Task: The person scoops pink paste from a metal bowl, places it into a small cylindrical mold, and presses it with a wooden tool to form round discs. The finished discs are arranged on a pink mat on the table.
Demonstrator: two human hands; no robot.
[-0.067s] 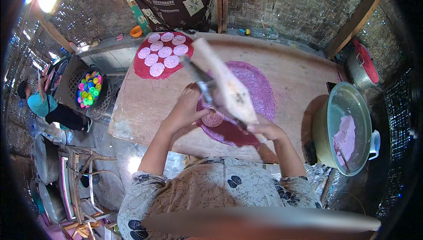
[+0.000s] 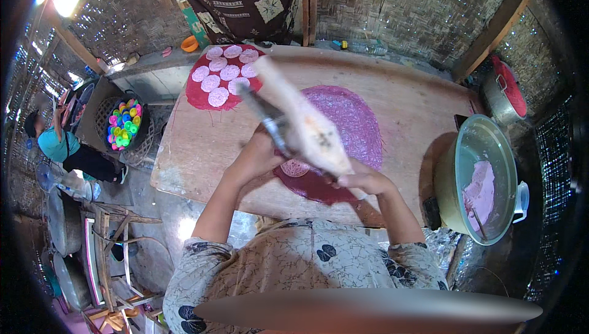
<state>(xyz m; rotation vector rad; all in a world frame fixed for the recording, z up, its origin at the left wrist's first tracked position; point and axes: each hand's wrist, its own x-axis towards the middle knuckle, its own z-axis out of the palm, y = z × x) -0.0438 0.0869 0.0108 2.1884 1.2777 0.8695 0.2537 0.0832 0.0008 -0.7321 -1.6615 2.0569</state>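
A hand press (image 2: pixel 319 134) of pale wood and dark metal, blurred by motion, slants over the table. My right hand (image 2: pixel 369 182) is closed round its near end. My left hand (image 2: pixel 261 152) is at its left side, closed, with the fingertips hidden behind the dark metal arm. Just under the press, beside my left thumb, shows a lacy pink round (image 2: pixel 294 168). Beneath lies a large round purple-red mat (image 2: pixel 359 122). Several pale pink lacy rounds (image 2: pixel 229 72) rest on a smaller red mat (image 2: pixel 199 96) at the table's far left.
At the table's right stands a large green-grey basin (image 2: pixel 451 180) with pink dough (image 2: pixel 480 196) and a spoon handle. Behind it is a metal pot (image 2: pixel 500 98) with red contents. A basket of colourful cups (image 2: pixel 126 124) and a person (image 2: pixel 67 150) are on the left beyond the wooden table (image 2: pixel 184 168).
The hand press has shifted a little to the left, and both hands with it. It now covers more of the lacy round below.
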